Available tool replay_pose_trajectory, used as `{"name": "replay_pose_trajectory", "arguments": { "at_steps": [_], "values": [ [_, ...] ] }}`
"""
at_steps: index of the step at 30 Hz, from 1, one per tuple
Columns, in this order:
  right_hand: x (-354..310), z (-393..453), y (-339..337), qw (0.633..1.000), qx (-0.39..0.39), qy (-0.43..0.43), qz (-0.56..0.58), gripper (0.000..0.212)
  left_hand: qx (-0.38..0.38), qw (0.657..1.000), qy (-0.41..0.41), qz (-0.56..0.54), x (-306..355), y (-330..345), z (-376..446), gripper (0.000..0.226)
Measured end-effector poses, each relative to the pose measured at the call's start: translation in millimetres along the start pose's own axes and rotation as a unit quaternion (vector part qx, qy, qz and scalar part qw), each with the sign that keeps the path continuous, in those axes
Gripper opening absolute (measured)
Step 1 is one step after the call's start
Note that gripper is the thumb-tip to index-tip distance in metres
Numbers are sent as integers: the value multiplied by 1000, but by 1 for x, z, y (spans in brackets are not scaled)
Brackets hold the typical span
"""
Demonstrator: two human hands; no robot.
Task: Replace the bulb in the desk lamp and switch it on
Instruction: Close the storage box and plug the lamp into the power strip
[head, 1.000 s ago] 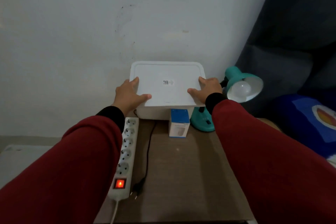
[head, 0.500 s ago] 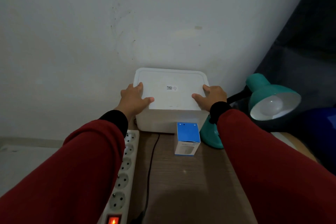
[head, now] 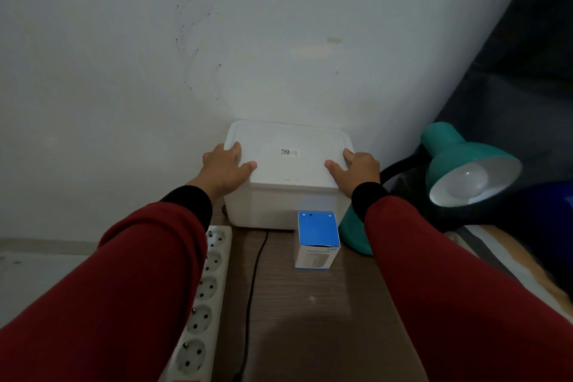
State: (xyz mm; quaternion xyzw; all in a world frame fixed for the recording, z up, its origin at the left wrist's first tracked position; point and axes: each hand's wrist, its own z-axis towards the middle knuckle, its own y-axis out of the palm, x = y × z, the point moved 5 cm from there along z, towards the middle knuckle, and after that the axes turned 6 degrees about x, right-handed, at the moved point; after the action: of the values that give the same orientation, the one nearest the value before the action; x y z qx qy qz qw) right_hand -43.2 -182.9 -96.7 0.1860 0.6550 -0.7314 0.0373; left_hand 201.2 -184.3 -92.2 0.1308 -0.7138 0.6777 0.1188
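Both hands, the left hand point(head: 225, 166) and the right hand point(head: 356, 168), clasp opposite ends of the white lidded plastic box point(head: 286, 177) against the wall, likely to clear working room. The teal gooseneck desk lamp point(head: 459, 161) stands just right, white bulb point(head: 471, 180) seated, facing out; the small blue-topped carton point(head: 317, 239) waits on the brown tabletop point(head: 310, 313).

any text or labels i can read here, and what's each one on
"HUMIDIFIER", likely, upside down on the small blue and white box; letters beside it too blurred to read.
Code sticker with small print on the white container's lid: too small to read.
Power strip, teal lamp: no text visible.
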Motion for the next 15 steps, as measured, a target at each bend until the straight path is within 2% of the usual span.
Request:
{"name": "replay_pose_trajectory", "arguments": {
  "at_steps": [4,8,11,15],
  "values": [
    [-2,1,0,1000,-29,1,7,61,-8,1000,0,1,-3,1,0,64],
    [-14,-3,-8,996,-58,-21,-67,55,-14,999,4,46,2,-3,-2,62],
    [-22,-6,-19,989,-88,-23,-113,44,-17,997,-10,79,5,-8,-6,56],
    [-35,-20,-39,974,-122,-48,-183,32,5,995,-14,97,7,-26,-19,36]
  ]
}}
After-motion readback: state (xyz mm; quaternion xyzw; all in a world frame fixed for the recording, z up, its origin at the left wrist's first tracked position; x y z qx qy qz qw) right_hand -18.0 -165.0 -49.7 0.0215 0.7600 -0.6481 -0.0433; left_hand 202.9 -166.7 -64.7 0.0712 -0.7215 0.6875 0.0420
